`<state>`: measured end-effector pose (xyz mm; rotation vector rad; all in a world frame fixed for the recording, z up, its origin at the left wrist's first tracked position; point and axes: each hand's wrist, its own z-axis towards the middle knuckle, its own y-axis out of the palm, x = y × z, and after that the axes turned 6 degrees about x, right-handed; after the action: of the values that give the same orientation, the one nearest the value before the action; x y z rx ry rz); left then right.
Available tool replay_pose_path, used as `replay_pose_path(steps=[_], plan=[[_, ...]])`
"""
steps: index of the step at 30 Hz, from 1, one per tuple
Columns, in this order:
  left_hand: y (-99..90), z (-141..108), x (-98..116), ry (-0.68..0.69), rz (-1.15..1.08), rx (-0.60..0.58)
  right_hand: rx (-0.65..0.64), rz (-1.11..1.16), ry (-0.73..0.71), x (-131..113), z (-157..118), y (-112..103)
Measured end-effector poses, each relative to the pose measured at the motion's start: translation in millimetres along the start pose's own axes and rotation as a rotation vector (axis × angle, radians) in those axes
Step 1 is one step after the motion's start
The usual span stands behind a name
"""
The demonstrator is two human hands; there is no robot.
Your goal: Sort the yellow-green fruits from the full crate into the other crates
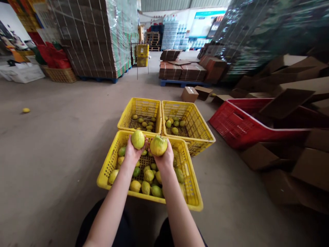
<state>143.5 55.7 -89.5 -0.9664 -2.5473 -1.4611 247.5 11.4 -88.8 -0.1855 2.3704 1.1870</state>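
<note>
My left hand is closed around a yellow-green lemon, held up above the near yellow crate. Beside it, my right hand grips a larger, lumpy lemon with a greenish top. Both hands are over the middle of that crate, the two fruits close together but apart. Below them, many loose yellow and green lemons lie on the crate's floor; my forearms hide some of them.
Behind stand two more yellow crates, a left one and a right one, each with several lemons. A red crate and cardboard boxes crowd the right. One lemon lies on the floor at left. Wrapped pallet stacks stand farther back.
</note>
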Motion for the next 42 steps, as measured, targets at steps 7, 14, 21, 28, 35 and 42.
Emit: replay_pose_path(steps=[7, 14, 21, 28, 35, 42], plan=[[-4.9, -4.4, 10.9, 0.008, -0.099, -0.04, -0.062, -0.019, -0.011, -4.8, -4.0, 1.2], [-8.5, -6.6, 10.6, 0.039, -0.01, -0.069, -0.02, 0.017, 0.174, -0.2, 1.2, 0.1], [-5.4, -1.6, 3.1, 0.021, 0.029, 0.012, -0.003, 0.089, 0.191, -3.4, 5.7, 0.0], [-3.8, 1.3, -3.5, -0.014, -0.005, 0.054, 0.1, 0.041, -0.05, 0.9, 9.2, 1.4], [-1.4, -3.0, -5.4, 0.074, 0.04, 0.112, -0.009, -0.074, -0.212, 4.9, 3.2, 2.2], [-3.6, -8.1, -5.2, -0.01, -0.023, 0.002, -0.011, 0.074, 0.055, -2.5, -0.4, 1.4]])
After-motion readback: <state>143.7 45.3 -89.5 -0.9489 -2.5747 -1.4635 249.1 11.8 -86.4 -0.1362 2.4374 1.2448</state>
